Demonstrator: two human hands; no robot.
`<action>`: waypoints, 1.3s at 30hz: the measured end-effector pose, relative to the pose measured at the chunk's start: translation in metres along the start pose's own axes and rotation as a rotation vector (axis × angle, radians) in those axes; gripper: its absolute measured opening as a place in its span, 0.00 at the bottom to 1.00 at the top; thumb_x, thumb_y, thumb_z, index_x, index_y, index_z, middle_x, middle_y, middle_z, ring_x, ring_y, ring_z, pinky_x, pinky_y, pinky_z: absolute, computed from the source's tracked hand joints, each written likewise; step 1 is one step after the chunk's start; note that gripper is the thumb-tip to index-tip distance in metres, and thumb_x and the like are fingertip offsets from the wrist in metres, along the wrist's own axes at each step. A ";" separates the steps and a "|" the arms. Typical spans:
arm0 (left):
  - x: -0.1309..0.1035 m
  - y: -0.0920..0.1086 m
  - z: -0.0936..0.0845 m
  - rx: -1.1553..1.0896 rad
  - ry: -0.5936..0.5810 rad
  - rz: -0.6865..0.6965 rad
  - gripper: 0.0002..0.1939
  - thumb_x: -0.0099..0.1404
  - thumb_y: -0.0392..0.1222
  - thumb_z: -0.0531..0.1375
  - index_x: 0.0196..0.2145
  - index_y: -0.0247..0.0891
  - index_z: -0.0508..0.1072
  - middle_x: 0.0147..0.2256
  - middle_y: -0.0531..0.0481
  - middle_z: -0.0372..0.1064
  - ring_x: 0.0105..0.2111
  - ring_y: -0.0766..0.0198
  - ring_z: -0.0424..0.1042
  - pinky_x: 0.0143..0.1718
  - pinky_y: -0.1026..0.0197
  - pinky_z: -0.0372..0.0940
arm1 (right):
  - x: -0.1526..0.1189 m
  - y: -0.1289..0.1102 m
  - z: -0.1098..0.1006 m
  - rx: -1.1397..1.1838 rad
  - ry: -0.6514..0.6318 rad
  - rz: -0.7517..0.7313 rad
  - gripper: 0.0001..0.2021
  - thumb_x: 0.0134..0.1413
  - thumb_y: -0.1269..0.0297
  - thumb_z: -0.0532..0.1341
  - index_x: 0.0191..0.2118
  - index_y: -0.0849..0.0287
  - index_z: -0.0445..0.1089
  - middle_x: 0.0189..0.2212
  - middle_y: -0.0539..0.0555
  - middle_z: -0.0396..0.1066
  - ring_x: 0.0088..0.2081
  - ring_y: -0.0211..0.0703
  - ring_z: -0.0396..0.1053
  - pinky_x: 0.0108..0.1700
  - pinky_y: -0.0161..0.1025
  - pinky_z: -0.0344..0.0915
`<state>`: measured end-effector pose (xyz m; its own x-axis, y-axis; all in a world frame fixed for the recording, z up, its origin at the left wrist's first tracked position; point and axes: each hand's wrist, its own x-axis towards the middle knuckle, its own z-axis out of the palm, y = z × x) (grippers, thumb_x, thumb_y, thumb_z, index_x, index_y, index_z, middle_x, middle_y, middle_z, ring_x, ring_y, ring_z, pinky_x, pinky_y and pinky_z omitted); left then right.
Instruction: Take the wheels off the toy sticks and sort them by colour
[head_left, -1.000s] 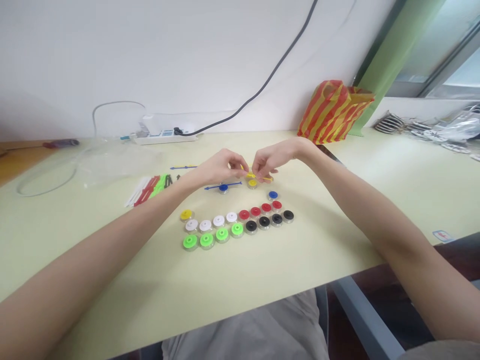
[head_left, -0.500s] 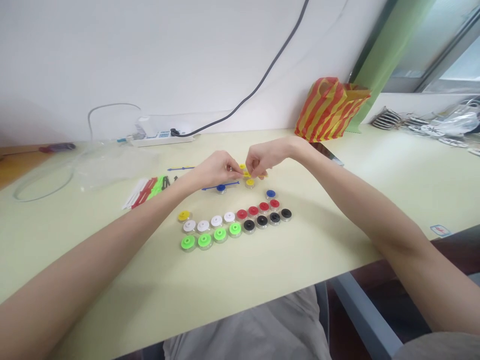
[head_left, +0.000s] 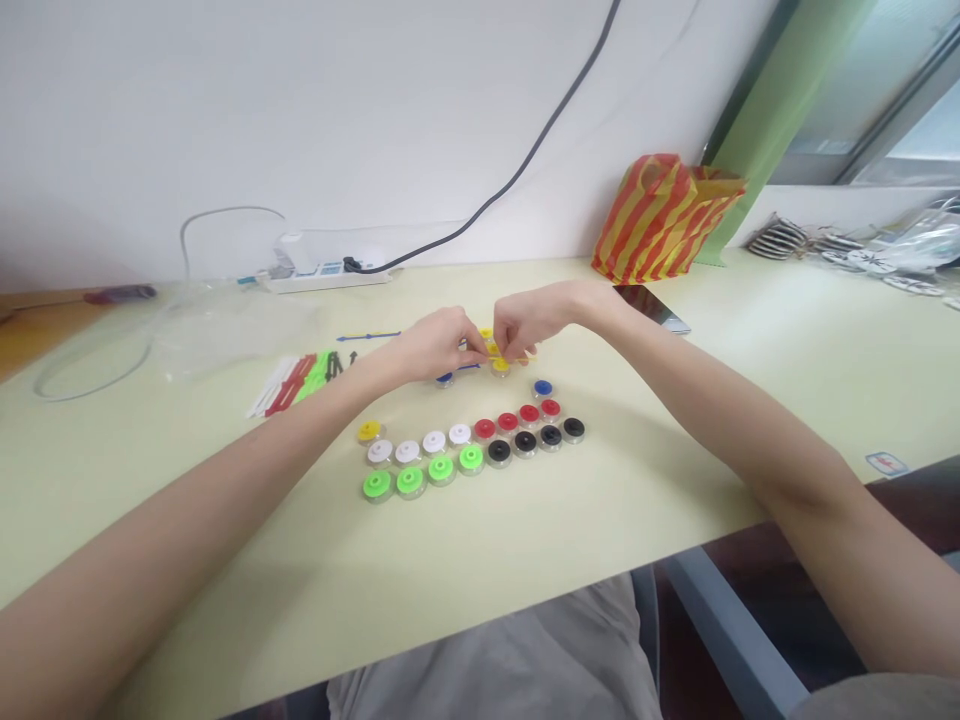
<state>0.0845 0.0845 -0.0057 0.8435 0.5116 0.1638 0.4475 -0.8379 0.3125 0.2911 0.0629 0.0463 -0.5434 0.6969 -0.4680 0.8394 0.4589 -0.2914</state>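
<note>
My left hand (head_left: 459, 343) and my right hand (head_left: 519, 325) are close together over the back of the table, both pinching a thin yellow arrow strip (head_left: 493, 357). Just below it is a yellow-topped disc (head_left: 500, 368). A blue-topped disc (head_left: 445, 380) and part of a blue arrow show under my left hand. Nearer me stand rows of discs: white (head_left: 407, 452), red (head_left: 507, 421), green (head_left: 410, 482) and black (head_left: 525, 441), with a yellow one (head_left: 369, 431) at the left and a blue one (head_left: 543, 388) behind the red.
White, red, green and black strips (head_left: 292, 383) lie left of my hands. A power strip (head_left: 330, 278) with a black cable stands by the wall. At the back right are a phone (head_left: 651, 308), a striped bag (head_left: 656, 225) and a plastic bag (head_left: 922, 245).
Both hands have moved slightly down with the yellow strip, toward the yellow-topped disc. My left hand now covers more of the blue arrow.
</note>
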 end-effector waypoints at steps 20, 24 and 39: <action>-0.003 0.004 0.007 0.109 -0.004 0.009 0.10 0.67 0.40 0.66 0.41 0.45 0.88 0.35 0.46 0.78 0.34 0.59 0.72 0.37 0.61 0.62 | 0.012 -0.004 0.009 -0.108 0.132 0.038 0.08 0.58 0.65 0.67 0.40 0.62 0.82 0.37 0.56 0.81 0.35 0.43 0.71 0.36 0.37 0.61; -0.004 0.005 0.007 0.116 -0.018 0.015 0.10 0.67 0.40 0.65 0.42 0.46 0.87 0.35 0.47 0.78 0.36 0.58 0.73 0.37 0.61 0.62 | 0.013 -0.007 0.011 -0.182 0.152 0.095 0.08 0.59 0.68 0.66 0.42 0.63 0.81 0.39 0.57 0.80 0.36 0.43 0.71 0.35 0.37 0.60; -0.003 0.005 0.013 0.090 -0.023 0.075 0.11 0.66 0.33 0.64 0.39 0.44 0.87 0.31 0.48 0.78 0.37 0.57 0.72 0.35 0.60 0.60 | 0.014 -0.020 0.018 -0.324 0.145 0.226 0.09 0.62 0.66 0.67 0.45 0.63 0.80 0.44 0.61 0.81 0.40 0.49 0.77 0.35 0.38 0.61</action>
<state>0.0884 0.0763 -0.0164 0.8818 0.4430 0.1618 0.4067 -0.8880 0.2148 0.2671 0.0539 0.0302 -0.3611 0.8598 -0.3610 0.9032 0.4188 0.0938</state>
